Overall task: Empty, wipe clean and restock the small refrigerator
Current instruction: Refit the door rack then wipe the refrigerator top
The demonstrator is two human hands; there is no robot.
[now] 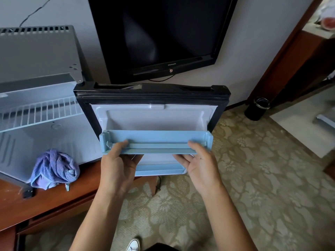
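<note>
The small grey refrigerator (38,57) stands on a wooden table (54,196) at the left, its door (152,95) swung open toward me. A light blue door shelf rail (155,138) is held in front of the door's white inner liner. My left hand (117,165) grips the rail near its left end, thumb on top. My right hand (201,163) holds it near the right end. A second blue rail (159,169) sits lower on the door. Inside the fridge a white wire rack (41,111) shows. A crumpled purple cloth (54,169) lies on the table before the fridge.
A black television (159,33) hangs on the wall above the door. A black bin (256,108) stands on the patterned carpet (253,178) at the right, beside a wooden doorframe (282,60). A small black object (28,193) lies on the table.
</note>
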